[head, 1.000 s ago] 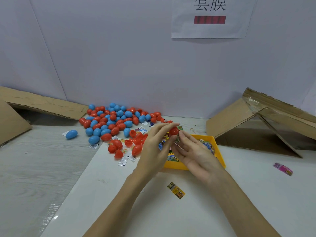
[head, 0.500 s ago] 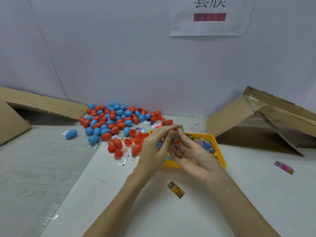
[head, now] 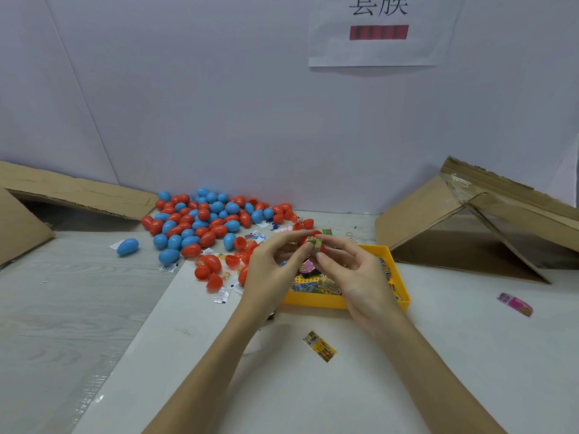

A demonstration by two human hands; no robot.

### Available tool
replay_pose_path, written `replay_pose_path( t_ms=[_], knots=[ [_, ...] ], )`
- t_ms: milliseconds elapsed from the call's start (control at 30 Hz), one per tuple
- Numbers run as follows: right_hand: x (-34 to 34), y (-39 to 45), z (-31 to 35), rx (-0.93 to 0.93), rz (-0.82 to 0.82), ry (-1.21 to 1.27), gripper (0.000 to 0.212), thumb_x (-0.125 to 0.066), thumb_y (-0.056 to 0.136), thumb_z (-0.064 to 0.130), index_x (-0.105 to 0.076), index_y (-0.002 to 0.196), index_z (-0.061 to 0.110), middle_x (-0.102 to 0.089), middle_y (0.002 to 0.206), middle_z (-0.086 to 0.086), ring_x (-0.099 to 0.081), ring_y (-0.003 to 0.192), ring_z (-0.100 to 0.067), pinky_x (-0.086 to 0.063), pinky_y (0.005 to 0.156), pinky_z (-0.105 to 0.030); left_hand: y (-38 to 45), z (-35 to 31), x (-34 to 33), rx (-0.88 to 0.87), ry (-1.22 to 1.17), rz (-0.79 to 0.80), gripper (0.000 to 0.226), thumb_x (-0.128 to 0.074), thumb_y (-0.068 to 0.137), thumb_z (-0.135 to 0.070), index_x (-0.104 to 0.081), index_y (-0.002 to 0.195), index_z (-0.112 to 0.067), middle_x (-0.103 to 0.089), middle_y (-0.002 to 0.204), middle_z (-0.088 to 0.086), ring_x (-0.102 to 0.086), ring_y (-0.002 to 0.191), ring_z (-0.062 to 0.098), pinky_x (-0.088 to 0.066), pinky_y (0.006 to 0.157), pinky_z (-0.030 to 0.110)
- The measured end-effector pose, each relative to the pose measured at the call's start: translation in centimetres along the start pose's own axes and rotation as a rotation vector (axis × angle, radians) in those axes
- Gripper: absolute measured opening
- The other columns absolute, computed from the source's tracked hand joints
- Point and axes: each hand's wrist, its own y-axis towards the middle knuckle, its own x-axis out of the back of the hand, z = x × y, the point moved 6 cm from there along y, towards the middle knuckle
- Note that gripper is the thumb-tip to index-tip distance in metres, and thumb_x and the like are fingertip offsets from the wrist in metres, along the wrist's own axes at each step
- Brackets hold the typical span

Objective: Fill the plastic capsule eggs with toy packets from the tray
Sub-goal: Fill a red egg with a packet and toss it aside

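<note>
Above the yellow tray (head: 316,300), my left hand (head: 272,274) and my right hand (head: 354,270) meet at a red capsule egg half (head: 317,234). A green and yellow toy packet (head: 314,244) is pinched at its mouth between the fingertips of both hands. The tray holds several colourful toy packets (head: 316,285). A pile of closed red and blue capsule eggs (head: 200,220) lies at the back left, with open red halves (head: 216,270) nearer the tray.
One blue egg (head: 127,246) lies apart on the left. A loose yellow packet (head: 319,346) sits on the white board in front of the tray, a pink one (head: 515,303) at the right. Cardboard flaps stand at the left (head: 75,195) and right (head: 470,220).
My hands have risen slightly over the tray, and the packet now sits at the mouth of the red egg half between my fingertips.
</note>
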Motion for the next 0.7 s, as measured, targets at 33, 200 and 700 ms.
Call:
replay_pose_path(
  t_ms=[33,200,700],
  knots=[
    [-0.2,0.0,-0.1,-0.021,0.014,0.051,0.028,-0.070,0.096,0.013,-0.072,0.124,0.016,-0.077,0.113,-0.009,-0.075,0.107,-0.023,-0.059,0.094,-0.036,0.0,0.0,0.1,0.001,-0.012,-0.009,0.026,-0.071,0.095,-0.020,-0.074,0.120,-0.024,-0.075,0.111,-0.011,-0.071,0.104,0.009,-0.058,0.084,0.021],
    [-0.1,0.0,-0.2,-0.018,-0.057,0.130,0.032,-0.071,0.091,0.029,-0.074,0.117,0.010,-0.078,0.109,-0.008,-0.076,0.104,-0.024,-0.060,0.090,-0.033,0.1,-0.3,-0.2,-0.030,0.003,0.038,0.030,-0.074,0.093,-0.018,-0.073,0.123,-0.019,-0.075,0.113,-0.008,-0.072,0.105,0.013,-0.059,0.087,0.025],
    [0.7,0.3,0.2,0.088,-0.051,0.074,0.034,-0.072,0.084,0.028,-0.078,0.116,0.019,-0.078,0.111,-0.004,-0.074,0.109,-0.019,-0.059,0.093,-0.033,-0.3,-1.1,-0.5,-0.151,0.079,0.027,0.033,-0.077,0.088,-0.015,-0.070,0.121,-0.013,-0.071,0.117,0.001,-0.071,0.108,0.019,-0.059,0.091,0.031]
  ],
)
